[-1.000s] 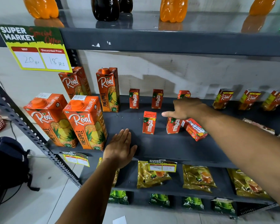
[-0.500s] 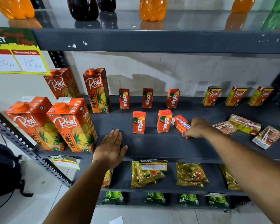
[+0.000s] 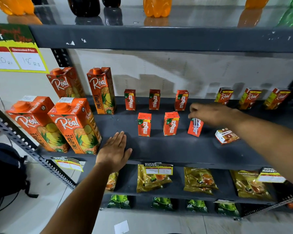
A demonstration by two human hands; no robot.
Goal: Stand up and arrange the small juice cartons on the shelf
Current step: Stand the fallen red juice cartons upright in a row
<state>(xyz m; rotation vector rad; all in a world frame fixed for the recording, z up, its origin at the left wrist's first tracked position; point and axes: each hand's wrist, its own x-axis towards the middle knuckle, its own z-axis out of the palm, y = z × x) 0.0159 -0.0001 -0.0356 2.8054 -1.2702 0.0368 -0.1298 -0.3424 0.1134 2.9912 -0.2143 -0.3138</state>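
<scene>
Right hand (image 3: 210, 114) – grip seemingly pinching tilted Maaza carton (image 3: 195, 127) | left hand (image 3: 114, 150) flat, empty

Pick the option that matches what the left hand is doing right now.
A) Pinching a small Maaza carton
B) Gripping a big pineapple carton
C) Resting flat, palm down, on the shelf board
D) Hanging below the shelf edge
C: the left hand lies open with fingers spread on the bare front of the shelf, holding nothing, while the right hand is on the tilted Maaza carton.
</scene>
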